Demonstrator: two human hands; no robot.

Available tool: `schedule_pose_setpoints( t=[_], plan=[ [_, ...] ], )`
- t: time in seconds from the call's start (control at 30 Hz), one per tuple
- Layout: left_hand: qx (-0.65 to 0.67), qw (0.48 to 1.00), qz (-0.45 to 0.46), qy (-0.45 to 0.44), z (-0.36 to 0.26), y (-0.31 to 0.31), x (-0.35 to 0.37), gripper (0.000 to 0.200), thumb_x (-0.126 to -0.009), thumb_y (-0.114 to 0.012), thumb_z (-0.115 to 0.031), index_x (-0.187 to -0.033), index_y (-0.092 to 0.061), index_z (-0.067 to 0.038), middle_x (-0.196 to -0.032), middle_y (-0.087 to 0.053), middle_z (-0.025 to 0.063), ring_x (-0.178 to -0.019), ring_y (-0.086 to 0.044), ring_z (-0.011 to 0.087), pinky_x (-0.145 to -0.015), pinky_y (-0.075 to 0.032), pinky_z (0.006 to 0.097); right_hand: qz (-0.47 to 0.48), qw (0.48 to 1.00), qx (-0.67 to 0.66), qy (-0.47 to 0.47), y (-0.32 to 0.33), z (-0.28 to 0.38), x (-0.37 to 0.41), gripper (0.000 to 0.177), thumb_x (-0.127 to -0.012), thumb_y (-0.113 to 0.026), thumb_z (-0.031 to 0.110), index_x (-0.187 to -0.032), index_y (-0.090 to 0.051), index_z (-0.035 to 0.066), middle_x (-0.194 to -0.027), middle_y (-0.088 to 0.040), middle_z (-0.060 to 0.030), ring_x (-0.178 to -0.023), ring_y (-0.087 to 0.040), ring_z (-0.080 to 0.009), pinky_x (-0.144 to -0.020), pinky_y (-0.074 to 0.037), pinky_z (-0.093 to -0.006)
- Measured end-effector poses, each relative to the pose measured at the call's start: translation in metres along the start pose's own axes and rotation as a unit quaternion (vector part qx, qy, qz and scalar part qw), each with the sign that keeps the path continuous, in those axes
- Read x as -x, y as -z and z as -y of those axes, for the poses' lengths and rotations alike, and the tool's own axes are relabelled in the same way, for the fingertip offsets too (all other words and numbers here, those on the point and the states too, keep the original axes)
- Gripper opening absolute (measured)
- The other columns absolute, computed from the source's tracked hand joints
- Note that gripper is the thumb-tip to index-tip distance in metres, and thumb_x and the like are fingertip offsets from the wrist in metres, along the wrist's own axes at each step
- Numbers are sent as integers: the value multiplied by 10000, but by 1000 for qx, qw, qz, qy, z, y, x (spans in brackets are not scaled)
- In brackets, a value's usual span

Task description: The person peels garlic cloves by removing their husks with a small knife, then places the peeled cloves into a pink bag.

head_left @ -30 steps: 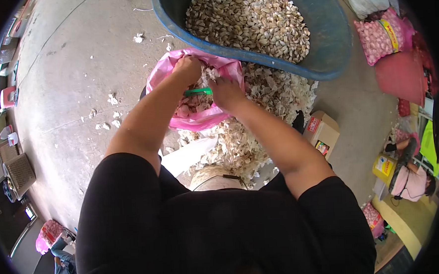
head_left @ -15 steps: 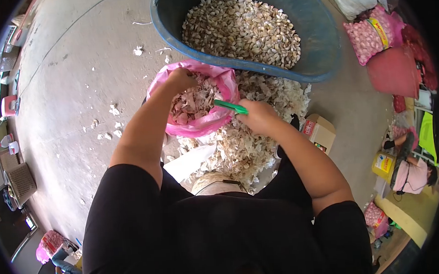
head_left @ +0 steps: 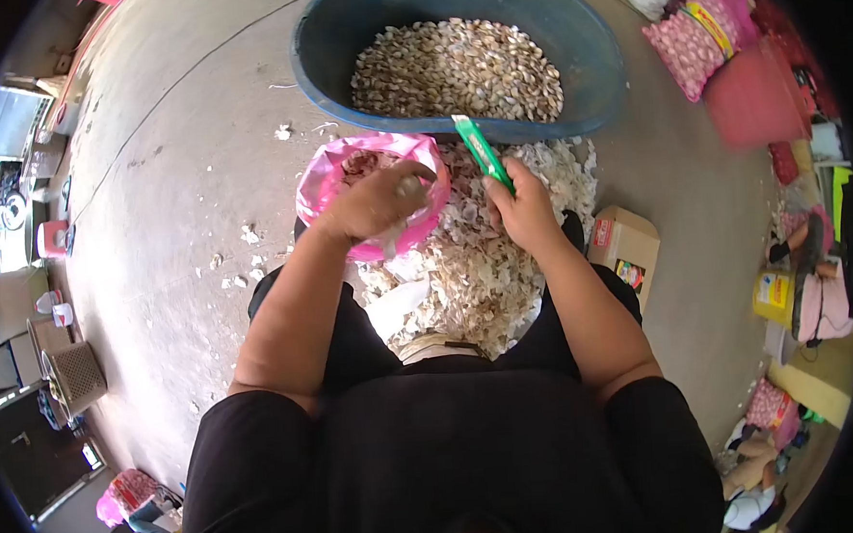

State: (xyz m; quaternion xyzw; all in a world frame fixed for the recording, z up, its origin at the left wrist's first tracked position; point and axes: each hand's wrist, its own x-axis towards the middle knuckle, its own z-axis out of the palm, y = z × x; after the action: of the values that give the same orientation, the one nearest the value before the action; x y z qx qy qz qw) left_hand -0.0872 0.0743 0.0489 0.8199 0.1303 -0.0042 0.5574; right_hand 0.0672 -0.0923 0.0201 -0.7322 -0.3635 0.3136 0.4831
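Note:
My left hand (head_left: 377,203) is closed around a pale garlic bulb (head_left: 409,186), slightly blurred, over the pink plastic bag (head_left: 318,180). Reddish and pale pieces lie inside the bag. In my right hand (head_left: 523,204) is a green knife (head_left: 483,152), its tip pointing up and away toward the tub's near rim. Beyond both hands stands a large blue tub (head_left: 590,74) partly filled with garlic cloves (head_left: 460,72). Loose papery skins (head_left: 485,273) are heaped on the floor between my legs.
An open cardboard box (head_left: 637,241) sits right of my knee. Mesh sacks of garlic (head_left: 690,50), a red tub (head_left: 755,90) and a yellow container (head_left: 773,292) stand farther right. People are partly visible at both lower sides. Baskets (head_left: 75,378) stand at left.
My left hand has come up out of the bag's contents and now holds a bulb. My right hand has raised the knife, which now points up instead of left. The view has shifted.

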Motion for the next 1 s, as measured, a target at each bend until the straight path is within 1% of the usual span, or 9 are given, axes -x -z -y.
schedule_pose_setpoints(
  t=[0.03,0.07,0.2,0.3,0.5,0.6,0.73,0.87,1.0],
  plan=[
    [9,997,-1,75,-20,-14,2,381,-701,-621,-86,-1051,-490,-13,-859,-555,78,-841,-532,217,-708,-445,291,-23,999,24,32,4,-4,-1,117,-854,-480,112,-792,-419,34,-579,-457,1,-447,-442,-66,-413,-371,-223],
    [-55,993,16,102,-28,-22,1,332,-784,-589,-154,-1075,-480,-37,-947,-540,59,-867,-511,169,-791,-400,276,-22,999,25,-12,10,-2,0,170,-805,-550,144,-832,-469,-3,-609,-469,-107,-581,-494,-244,-546,-386,-347],
    [246,952,-88,159,-5,-38,-15,323,-868,-459,-348,-980,-519,-52,-742,-532,45,-610,-497,124,-536,-402,246,-10,998,-28,-51,12,15,9,230,-804,-546,148,-1007,-504,48,-654,-515,-127,-533,-518,-261,-508,-401,-335],
    [450,847,-152,238,11,-34,-31,422,-887,-352,-432,-964,-525,-55,-699,-514,35,-547,-484,139,-488,-393,251,12,999,32,18,10,26,16,305,-839,-507,101,-1141,-465,82,-643,-518,-41,-484,-494,-89,-447,-404,-251],
    [482,835,-177,198,17,-34,-47,472,-875,-327,-490,-863,-518,-58,-583,-443,7,-462,-386,95,-404,-292,232,-16,961,222,167,-3,30,18,443,-780,-536,58,-1201,-454,170,-774,-580,-134,-589,-569,-257,-525,-449,-331],
    [473,834,-206,194,21,-26,-47,499,-866,-319,-515,-854,-517,-57,-552,-409,-7,-423,-339,81,-380,-256,220,55,933,350,68,7,48,17,442,-770,-542,55,-1190,-471,173,-801,-593,-137,-619,-566,-297,-553,-457,-359],
    [465,832,-214,213,15,-16,-43,523,-866,-306,-521,-859,-520,-44,-555,-406,-6,-406,-329,75,-361,-249,212,-1,972,208,110,15,27,5,399,-775,-546,50,-1165,-502,127,-739,-596,-80,-530,-545,-170,-493,-431,-289],
    [377,865,-264,197,28,-32,-48,533,-871,-298,-515,-853,-531,-36,-582,-466,13,-422,-368,69,-368,-284,204,50,998,26,-16,10,32,-2,389,-793,-542,63,-1177,-491,100,-690,-553,-2,-501,-466,-51,-473,-397,-222],
    [361,893,-180,199,24,-7,-34,543,-880,-320,-474,-997,-511,21,-821,-590,85,-704,-570,137,-636,-471,241,191,980,54,-16,28,26,-12,367,-817,-517,76,-1182,-487,103,-625,-510,27,-468,-426,-39,-436,-372,-208]
  ],
)
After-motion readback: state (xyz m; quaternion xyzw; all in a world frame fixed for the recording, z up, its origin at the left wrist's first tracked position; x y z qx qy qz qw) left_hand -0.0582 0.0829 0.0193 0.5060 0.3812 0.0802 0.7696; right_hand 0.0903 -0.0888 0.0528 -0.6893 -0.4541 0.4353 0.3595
